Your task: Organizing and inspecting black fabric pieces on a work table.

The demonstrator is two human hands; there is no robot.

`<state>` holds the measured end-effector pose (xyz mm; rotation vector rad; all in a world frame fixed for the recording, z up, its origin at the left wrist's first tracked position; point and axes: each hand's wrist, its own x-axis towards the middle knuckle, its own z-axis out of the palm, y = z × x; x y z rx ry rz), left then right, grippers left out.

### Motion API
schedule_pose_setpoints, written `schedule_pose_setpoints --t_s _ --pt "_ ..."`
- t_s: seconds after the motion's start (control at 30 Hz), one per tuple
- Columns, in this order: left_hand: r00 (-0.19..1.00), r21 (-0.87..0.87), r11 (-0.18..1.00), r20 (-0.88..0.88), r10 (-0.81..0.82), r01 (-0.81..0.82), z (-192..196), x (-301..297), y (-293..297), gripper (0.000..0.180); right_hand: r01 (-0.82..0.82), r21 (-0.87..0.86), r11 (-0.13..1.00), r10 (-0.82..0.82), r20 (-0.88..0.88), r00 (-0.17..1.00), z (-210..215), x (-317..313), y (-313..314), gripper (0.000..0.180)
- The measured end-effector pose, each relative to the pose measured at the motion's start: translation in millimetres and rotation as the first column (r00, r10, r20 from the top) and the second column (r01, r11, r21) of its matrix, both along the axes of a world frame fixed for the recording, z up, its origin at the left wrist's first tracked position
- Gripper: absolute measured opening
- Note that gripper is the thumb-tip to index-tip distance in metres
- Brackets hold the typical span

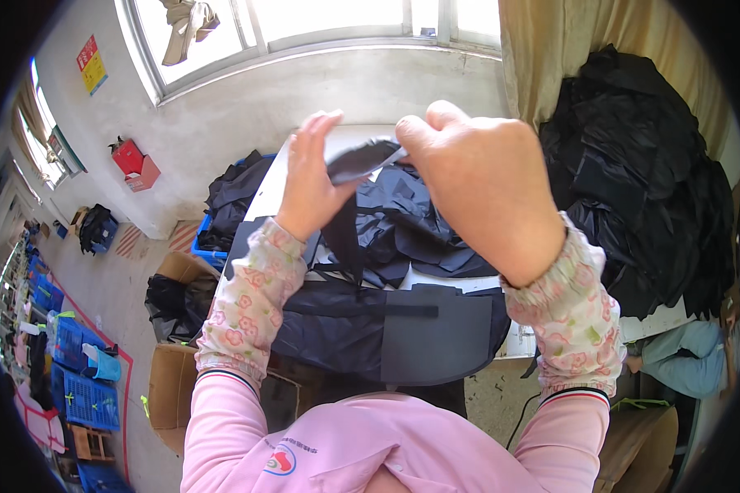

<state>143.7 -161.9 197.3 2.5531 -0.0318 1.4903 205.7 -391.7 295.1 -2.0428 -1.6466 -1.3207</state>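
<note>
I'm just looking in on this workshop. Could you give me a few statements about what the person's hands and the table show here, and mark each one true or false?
1. Both hands are raised and grip one small dark piece of fabric between them. True: the left hand and the right hand each pinch an end.
2. The table is bare. False: dark fabric pieces lie spread across it.
3. A big heap of black fabric sits to the person's right. True.
4. The person wears plain grey sleeves. False: the sleeve covers are flowered, over a pink top.
5. Blue crates stand on the floor to the left. True.
</note>
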Motion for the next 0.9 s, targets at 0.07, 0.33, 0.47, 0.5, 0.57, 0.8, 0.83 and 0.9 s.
schedule_pose_setpoints --t_s 0.07,0.33,0.47,0.5,0.57,0.8,0.83,0.9 --pt "0.995 -0.012 0.996 -0.034 -0.093 0.093 -16 1 -18 0.074 -0.024 -0.071 0.997 0.021 -0.048 0.999 -16 12 10 0.010" --pt "0.990 -0.237 0.967 -0.081 -0.115 0.093 -76 -10 -21 0.029 -0.263 -0.285 0.922 0.150 -0.361 0.920 -56 0 4 0.022" --pt "0.994 -0.341 0.939 -0.080 -0.076 0.044 -107 -23 13 0.025 -0.517 -0.286 0.807 0.240 -0.641 0.729 -79 -22 -34 0.023" --pt "0.994 -0.380 0.925 -0.092 -0.063 0.023 -116 -31 24 0.025 -0.568 -0.308 0.763 0.221 -0.702 0.677 -84 -27 -43 0.023" --pt "0.983 -0.438 0.898 -0.177 -0.042 -0.040 -131 -56 43 0.025 -0.739 -0.240 0.630 0.236 -0.847 0.476 -93 -29 -64 0.024" --pt "0.669 -0.499 0.867 -0.638 -0.381 0.017 -129 -185 106 0.021 -0.850 0.009 0.526 -0.089 -0.994 -0.066 -129 -23 -127 0.024" --pt "0.603 -0.572 0.820 -0.661 -0.446 -0.020 -119 -201 104 0.019 -0.853 0.042 0.520 -0.168 -0.974 -0.151 -133 -20 -134 0.024" --pt "0.391 -0.575 0.778 -0.797 -0.461 -0.253 -102 -228 107 0.017 -0.846 0.037 0.532 -0.242 -0.951 -0.194 -140 -14 -141 0.023"
